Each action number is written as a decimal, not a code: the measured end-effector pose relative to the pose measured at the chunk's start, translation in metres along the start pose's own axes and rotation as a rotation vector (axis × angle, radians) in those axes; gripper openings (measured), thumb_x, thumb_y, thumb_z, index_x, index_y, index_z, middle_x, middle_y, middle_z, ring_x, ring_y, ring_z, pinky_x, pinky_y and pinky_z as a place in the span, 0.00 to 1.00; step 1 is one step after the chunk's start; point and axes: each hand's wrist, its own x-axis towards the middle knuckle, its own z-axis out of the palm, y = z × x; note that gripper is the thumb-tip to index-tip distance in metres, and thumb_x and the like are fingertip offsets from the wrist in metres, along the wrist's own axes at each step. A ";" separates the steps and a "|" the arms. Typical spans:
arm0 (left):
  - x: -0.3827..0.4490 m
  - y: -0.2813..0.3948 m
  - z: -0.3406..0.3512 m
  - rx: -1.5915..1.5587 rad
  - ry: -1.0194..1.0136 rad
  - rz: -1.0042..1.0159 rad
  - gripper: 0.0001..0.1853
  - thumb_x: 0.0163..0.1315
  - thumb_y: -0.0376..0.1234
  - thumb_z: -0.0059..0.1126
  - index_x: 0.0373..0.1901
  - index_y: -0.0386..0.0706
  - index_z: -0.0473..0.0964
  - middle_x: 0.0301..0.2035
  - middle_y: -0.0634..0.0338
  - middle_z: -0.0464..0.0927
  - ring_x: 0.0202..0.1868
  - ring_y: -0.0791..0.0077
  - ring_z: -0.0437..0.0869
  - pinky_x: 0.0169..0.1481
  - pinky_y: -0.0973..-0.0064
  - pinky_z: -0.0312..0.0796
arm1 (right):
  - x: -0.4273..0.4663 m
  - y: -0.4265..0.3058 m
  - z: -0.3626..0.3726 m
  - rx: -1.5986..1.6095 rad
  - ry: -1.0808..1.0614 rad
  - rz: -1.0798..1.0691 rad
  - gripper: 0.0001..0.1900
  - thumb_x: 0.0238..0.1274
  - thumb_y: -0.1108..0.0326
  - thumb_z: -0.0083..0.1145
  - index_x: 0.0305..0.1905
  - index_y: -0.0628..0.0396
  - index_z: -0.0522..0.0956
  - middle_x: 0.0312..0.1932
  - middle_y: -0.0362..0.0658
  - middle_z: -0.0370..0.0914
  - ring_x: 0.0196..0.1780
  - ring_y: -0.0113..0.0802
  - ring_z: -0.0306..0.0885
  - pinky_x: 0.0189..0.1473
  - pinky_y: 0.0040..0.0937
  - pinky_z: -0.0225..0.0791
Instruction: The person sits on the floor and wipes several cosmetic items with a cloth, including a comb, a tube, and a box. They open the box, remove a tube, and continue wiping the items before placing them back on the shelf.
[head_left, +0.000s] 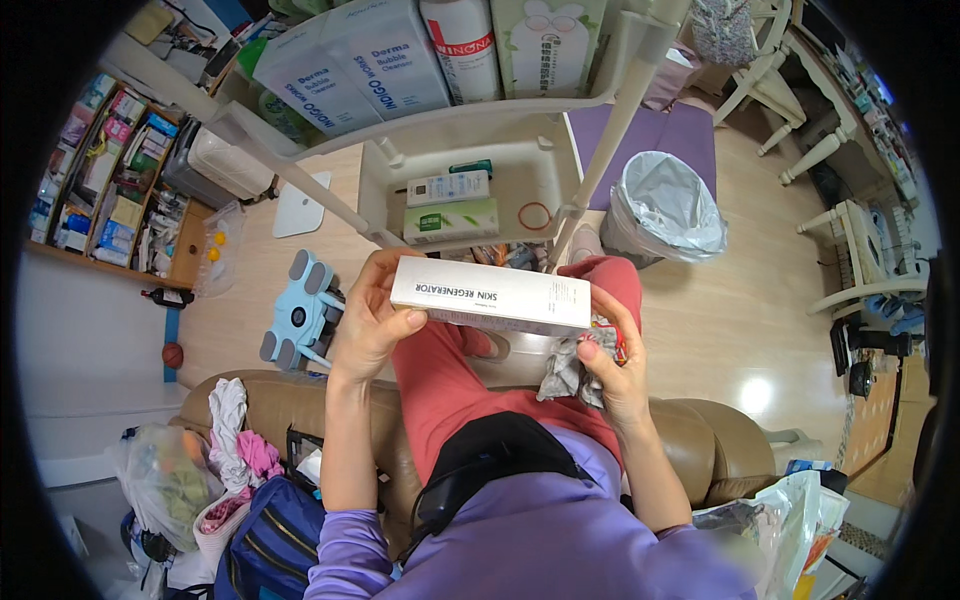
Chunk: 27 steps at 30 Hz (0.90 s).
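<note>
A long white carton (491, 294) with printing that appears upside down is held crosswise above my lap. My left hand (379, 319) grips its left end, thumb on the near edge. At the other end, my right hand (616, 352) supports the carton and also keeps hold of a crumpled grey cloth (562, 367) with a red-edged part. Just beyond the carton is the lower tier of a white plastic rack (382, 202). In that tier lie a green-and-white box (451, 220), a white box (448, 187), a teal package (471, 166) and a reddish-brown elastic band (535, 216).
The upper tier holds blue-white cleanser boxes (382, 56), a white bottle (466, 52) and a pale green box (550, 45). A lined waste bin (664, 202) stands right of the rack. A light-blue exercise device (300, 311) lies left. A brown leather sofa (679, 435) is beneath me.
</note>
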 end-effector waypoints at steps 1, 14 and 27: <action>-0.001 -0.001 0.002 -0.006 -0.003 -0.007 0.39 0.47 0.38 0.75 0.60 0.36 0.66 0.51 0.55 0.74 0.56 0.69 0.75 0.65 0.71 0.66 | 0.000 -0.003 0.001 0.017 -0.013 -0.025 0.28 0.58 0.71 0.67 0.63 0.62 0.71 0.50 0.44 0.78 0.52 0.28 0.77 0.57 0.28 0.69; 0.000 -0.003 0.023 -0.062 -0.039 -0.017 0.37 0.48 0.34 0.75 0.60 0.36 0.66 0.52 0.53 0.74 0.57 0.69 0.76 0.65 0.71 0.67 | 0.001 -0.011 -0.019 0.008 -0.046 0.006 0.25 0.57 0.74 0.68 0.59 0.64 0.74 0.49 0.43 0.79 0.51 0.27 0.77 0.55 0.27 0.70; 0.008 -0.005 0.050 -0.173 -0.206 -0.096 0.47 0.53 0.33 0.71 0.71 0.34 0.53 0.57 0.46 0.73 0.60 0.62 0.76 0.68 0.65 0.66 | 0.010 -0.026 -0.036 0.243 0.055 0.122 0.18 0.64 0.66 0.62 0.54 0.64 0.76 0.45 0.45 0.81 0.46 0.26 0.80 0.51 0.26 0.74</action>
